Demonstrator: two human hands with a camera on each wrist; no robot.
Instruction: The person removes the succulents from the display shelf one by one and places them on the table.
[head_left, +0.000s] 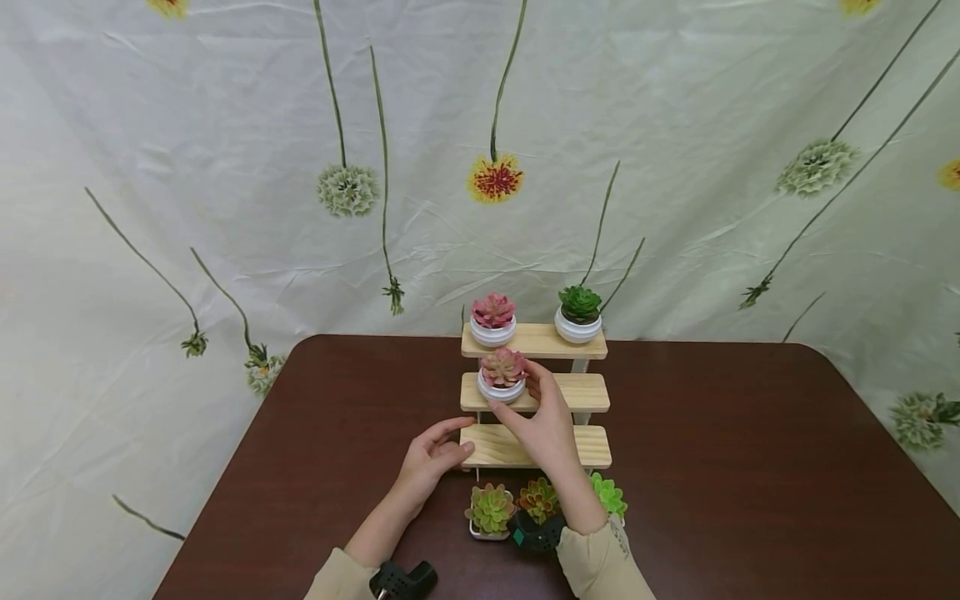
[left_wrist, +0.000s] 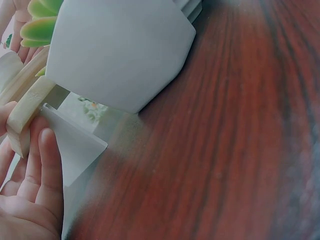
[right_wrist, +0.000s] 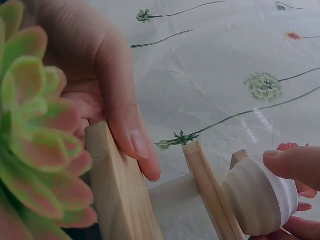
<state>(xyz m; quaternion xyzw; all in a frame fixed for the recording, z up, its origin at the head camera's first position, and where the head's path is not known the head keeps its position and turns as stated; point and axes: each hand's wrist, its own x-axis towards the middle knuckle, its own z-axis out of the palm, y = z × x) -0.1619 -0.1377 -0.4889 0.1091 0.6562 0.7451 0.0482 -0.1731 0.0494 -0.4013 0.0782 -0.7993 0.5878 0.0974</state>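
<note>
A three-step wooden plant stand (head_left: 497, 446) stands at the table's back. My left hand (head_left: 429, 467) grips the left end of its lowest shelf, thumb above and fingers below the board (left_wrist: 31, 102) in the left wrist view. My right hand (head_left: 551, 425) holds a pink succulent (head_left: 503, 367) by its white ridged pot (right_wrist: 255, 197), with the thumb in front and fingers behind. That pot is at the middle shelf's left end. On the top shelf are another pink succulent (head_left: 492, 311) at left and a dark green succulent (head_left: 580, 305) at right.
Before the stand sit a yellow-green succulent (head_left: 491, 510), an orange-tinged succulent (head_left: 538, 498) and a bright green succulent (head_left: 609, 495), partly hidden by my right arm. The brown table (head_left: 337, 417) reaches a flower-printed cloth (head_left: 247, 167) behind.
</note>
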